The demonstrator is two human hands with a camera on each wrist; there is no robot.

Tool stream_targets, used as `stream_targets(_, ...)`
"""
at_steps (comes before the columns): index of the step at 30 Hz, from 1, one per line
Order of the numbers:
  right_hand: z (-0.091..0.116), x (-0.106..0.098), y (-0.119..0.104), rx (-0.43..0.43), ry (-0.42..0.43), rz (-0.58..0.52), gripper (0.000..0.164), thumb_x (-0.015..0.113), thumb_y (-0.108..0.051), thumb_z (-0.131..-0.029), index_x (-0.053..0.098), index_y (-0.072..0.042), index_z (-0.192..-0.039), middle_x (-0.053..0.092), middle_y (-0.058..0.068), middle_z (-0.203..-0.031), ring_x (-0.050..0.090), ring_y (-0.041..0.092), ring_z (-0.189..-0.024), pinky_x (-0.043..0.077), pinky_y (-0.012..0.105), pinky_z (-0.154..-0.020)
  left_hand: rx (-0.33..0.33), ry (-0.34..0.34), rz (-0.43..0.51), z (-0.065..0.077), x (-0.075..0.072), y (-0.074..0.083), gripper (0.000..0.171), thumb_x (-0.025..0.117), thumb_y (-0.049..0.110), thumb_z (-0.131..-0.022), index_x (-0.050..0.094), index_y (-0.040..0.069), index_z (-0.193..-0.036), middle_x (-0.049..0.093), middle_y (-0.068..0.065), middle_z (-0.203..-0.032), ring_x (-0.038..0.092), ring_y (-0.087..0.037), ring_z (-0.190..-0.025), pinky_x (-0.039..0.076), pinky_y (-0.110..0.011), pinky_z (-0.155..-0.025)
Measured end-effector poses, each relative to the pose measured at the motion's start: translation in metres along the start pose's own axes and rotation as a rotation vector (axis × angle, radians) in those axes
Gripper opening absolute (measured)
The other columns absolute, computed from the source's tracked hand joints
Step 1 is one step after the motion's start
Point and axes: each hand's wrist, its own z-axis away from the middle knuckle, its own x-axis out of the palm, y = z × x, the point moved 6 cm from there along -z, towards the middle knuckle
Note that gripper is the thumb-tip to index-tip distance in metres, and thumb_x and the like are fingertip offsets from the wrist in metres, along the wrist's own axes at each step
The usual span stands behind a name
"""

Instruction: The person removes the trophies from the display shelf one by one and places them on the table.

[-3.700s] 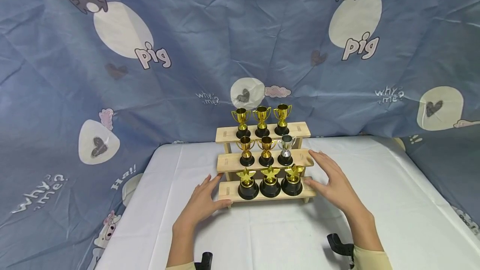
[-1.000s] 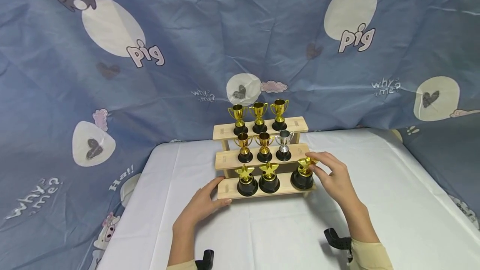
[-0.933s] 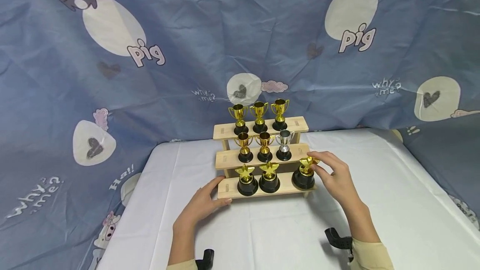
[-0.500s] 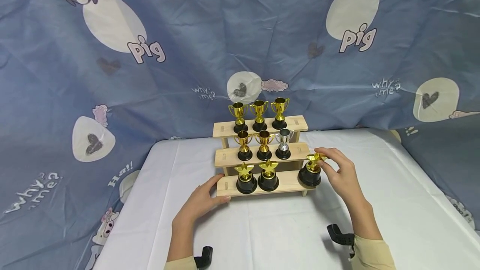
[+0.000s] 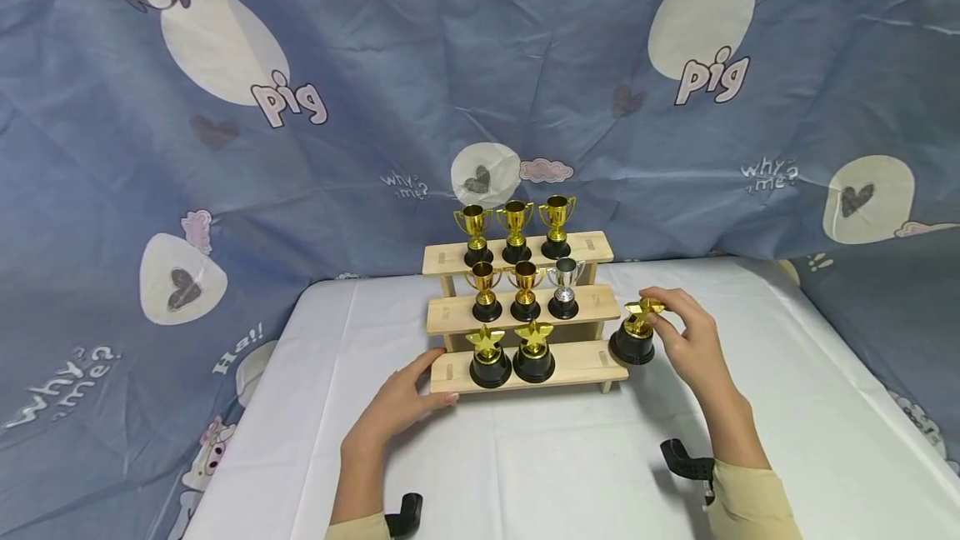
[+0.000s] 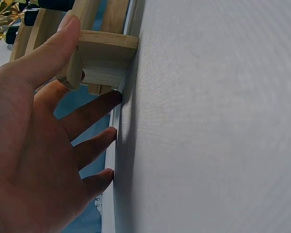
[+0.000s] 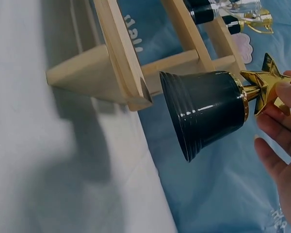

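Note:
A three-tier wooden display stand (image 5: 582, 363) stands on the white table. My left hand (image 5: 396, 407) holds the left end of its lowest board, thumb at the front edge and index finger behind; the other fingers spread beside it in the left wrist view. My right hand (image 5: 693, 344) pinches a star trophy (image 7: 203, 107) by its gold star, thumb against fingers. The trophy's black base is off the board, in the air just past the stand's right end. Two more star trophies (image 5: 490, 369) stand on the lowest board, left and middle.
Two gold cups and a silver cup (image 5: 564, 290) stand on the middle board. Several gold cups (image 5: 555, 227) line the top board. A blue printed cloth (image 5: 375, 107) hangs behind the white-covered table (image 5: 570, 473). Black wrist mounts (image 5: 684, 461) sit below both hands.
My right hand took hold of the right-hand star trophy, slid it rightward, and carried it off the lowest board's end. My left hand stays at the stand's left end.

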Motion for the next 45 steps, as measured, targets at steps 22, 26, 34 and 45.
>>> stream_targets(22,-0.028,0.008,0.031,0.039,-0.018,0.113,0.037,0.067,0.009,-0.087,0.068,-0.007,-0.121,0.069,0.013,-0.113,0.061,0.027,-0.105,0.044,0.031,-0.090,0.028,-0.001,0.039,-0.003,0.000,-0.001,0.084,0.081,0.054,-0.075,0.046,0.034,-0.148,0.046,-0.005,-0.155,0.039,-0.034,-0.146,0.031,-0.059,-0.119)
stream_targets(26,-0.030,0.012,0.039,0.064,-0.039,0.119,0.037,0.066,0.009,-0.088,0.067,-0.007,-0.121,0.068,0.015,-0.114,0.062,0.033,-0.107,0.048,0.049,-0.092,0.024,0.003,0.041,-0.004,-0.001,-0.002,0.084,0.082,0.053,-0.075,0.046,0.032,-0.148,0.046,-0.005,-0.155,0.039,-0.034,-0.146,0.031,-0.059,-0.119)
stream_targets(34,-0.034,0.017,0.055,0.092,-0.054,0.192,0.036,0.065,0.009,-0.088,0.066,-0.007,-0.120,0.068,0.017,-0.116,0.062,0.036,-0.107,0.049,0.058,-0.092,0.029,0.006,0.049,-0.005,0.000,-0.001,0.084,0.082,0.052,-0.075,0.046,0.032,-0.148,0.047,-0.005,-0.154,0.039,-0.034,-0.146,0.031,-0.059,-0.119)
stream_targets(45,-0.041,0.030,0.066,0.107,-0.113,0.264,0.034,0.062,0.005,-0.092,0.065,-0.008,-0.123,0.067,0.018,-0.117,0.061,0.038,-0.109,0.049,0.060,-0.091,0.034,0.006,0.051,-0.002,0.001,-0.002,0.084,0.082,0.053,-0.075,0.046,0.032,-0.148,0.047,-0.004,-0.154,0.039,-0.033,-0.146,0.031,-0.058,-0.119)
